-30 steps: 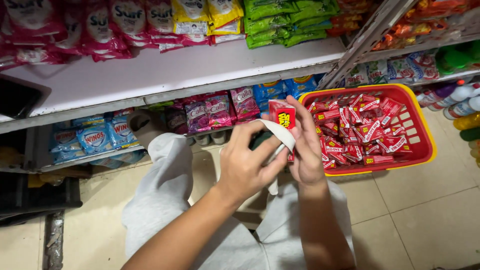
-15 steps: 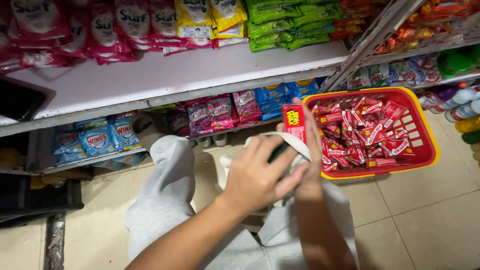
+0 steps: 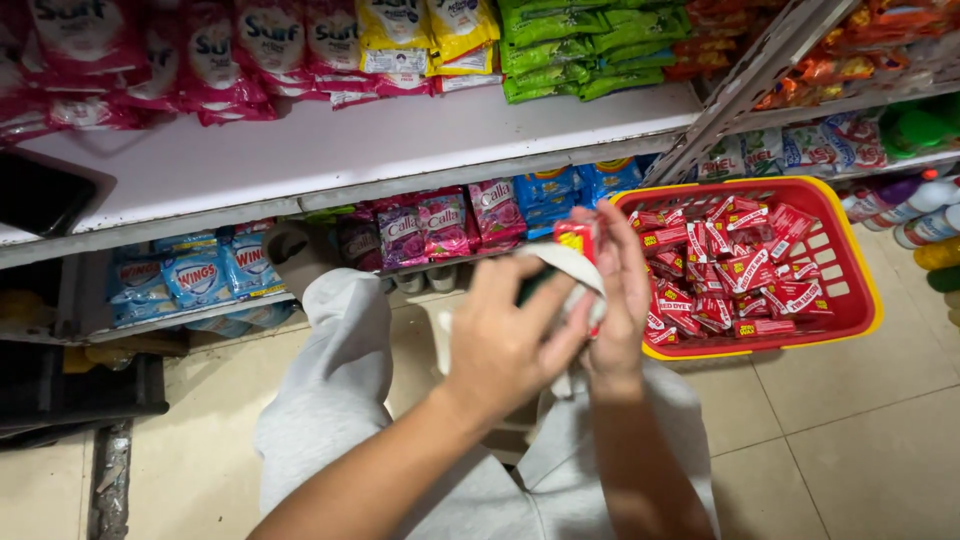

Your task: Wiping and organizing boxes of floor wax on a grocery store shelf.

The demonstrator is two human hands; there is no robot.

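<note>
Shop aisle, beige tiled floor (image 3: 850, 440). Both hands met just in front of the red basket (image 3: 858, 300) of small red packets: right hand (image 3: 620, 290) gripped a red packet (image 3: 574, 238), left hand (image 3: 510, 340) closed on a white cloth (image 3: 572, 268). White shelf (image 3: 330, 150) above carried detergent sachets.

Your hands, left hand (image 3: 510, 340) and right hand (image 3: 615, 290), meet over your lap, holding a small packet (image 3: 574, 238). Right of them a basket (image 3: 850, 270) of packets sits on the floor (image 3: 860, 440), shelf (image 3: 330, 150) behind.
</note>
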